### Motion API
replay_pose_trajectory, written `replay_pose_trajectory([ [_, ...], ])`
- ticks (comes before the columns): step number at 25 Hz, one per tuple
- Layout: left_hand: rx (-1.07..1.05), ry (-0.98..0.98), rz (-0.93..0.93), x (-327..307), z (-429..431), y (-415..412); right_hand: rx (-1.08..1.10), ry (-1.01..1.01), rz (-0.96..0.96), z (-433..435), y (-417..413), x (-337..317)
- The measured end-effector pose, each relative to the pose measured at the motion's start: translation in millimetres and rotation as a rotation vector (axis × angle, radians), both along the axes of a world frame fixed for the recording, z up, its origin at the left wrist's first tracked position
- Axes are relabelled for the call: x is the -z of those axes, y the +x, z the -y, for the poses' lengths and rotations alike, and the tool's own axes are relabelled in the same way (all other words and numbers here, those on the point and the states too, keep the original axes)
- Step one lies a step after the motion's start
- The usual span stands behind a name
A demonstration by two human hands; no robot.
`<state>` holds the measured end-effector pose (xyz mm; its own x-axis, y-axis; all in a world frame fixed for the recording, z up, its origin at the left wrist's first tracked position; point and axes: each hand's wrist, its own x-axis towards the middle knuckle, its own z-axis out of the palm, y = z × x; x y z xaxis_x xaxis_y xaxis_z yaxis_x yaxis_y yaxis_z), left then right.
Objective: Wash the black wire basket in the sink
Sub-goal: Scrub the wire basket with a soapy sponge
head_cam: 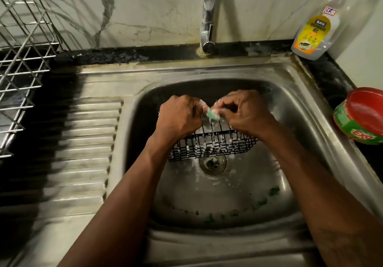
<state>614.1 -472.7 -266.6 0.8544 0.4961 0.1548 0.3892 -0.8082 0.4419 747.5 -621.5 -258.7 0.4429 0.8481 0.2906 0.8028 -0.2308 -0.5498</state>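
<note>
Black wire basket (211, 142): thin metal rods, stands on edge in basin of stainless steel sink (306, 121), just 12 o'clock of round drain (212, 163), soap foam beading on wires.

Handling, judged: light, stiff, open grid. Suds make rods slippery, so best hold is top rim wire, fingers hooked through.

Left hand (180, 117): 9 o'clock end of rim, fingers curled round top wire.

Right hand (246, 115): 3 o'clock end, fingertips apparently pinching green scrub pad (211, 115) against upper wires.

Forearms converge from 6 o'clock.

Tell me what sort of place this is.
Probably a home kitchen, at the washing-up spot: a steel sink with a tap behind it, a dishwash gel bottle and a wire dish rack beside it.
</note>
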Motion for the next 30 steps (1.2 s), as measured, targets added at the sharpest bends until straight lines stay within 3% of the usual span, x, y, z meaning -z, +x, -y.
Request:
replay_pose_trajectory([
  [2, -0.004, -0.009, -0.014, 0.0, 0.4, 0.4, -0.156, -0.126, -0.206, 10.0, -2.9, -8.3],
  [4, -0.02, 0.007, -0.022, 1.4, 0.8, 1.8, -0.236, -0.2, -0.254, 18.3, -6.4, -10.1],
  [9, -0.034, 0.003, -0.02, -0.2, 0.7, 0.8, 0.093, -0.028, 0.048, 16.8, 13.6, -1.5],
  [13, -0.05, 0.001, -0.009, -0.6, -0.5, 1.0, -0.1, -0.275, -0.296, 41.9, 21.2, -15.9],
  [15, -0.055, -0.015, -0.01, 0.9, -1.1, 1.2, -0.052, -0.194, -0.284, 45.5, 22.6, -9.8],
  [18, -0.047, -0.007, -0.015, 2.3, -2.9, 1.1, 0.168, 0.013, -0.008, 33.5, 28.8, 2.7],
  [23, -0.052, -0.003, -0.011, 1.8, -3.9, 0.7, -0.074, -0.214, -0.349, 53.0, 34.8, -11.9],
  [28, -0.044, 0.011, -0.013, -1.0, -2.5, -0.5, 0.211, 0.047, -0.123, 40.8, 39.8, 4.5],
  [30, -0.045, 0.018, -0.011, -0.4, -2.7, -0.3, 0.141, -0.043, -0.226, 49.2, 43.4, -4.1],
])
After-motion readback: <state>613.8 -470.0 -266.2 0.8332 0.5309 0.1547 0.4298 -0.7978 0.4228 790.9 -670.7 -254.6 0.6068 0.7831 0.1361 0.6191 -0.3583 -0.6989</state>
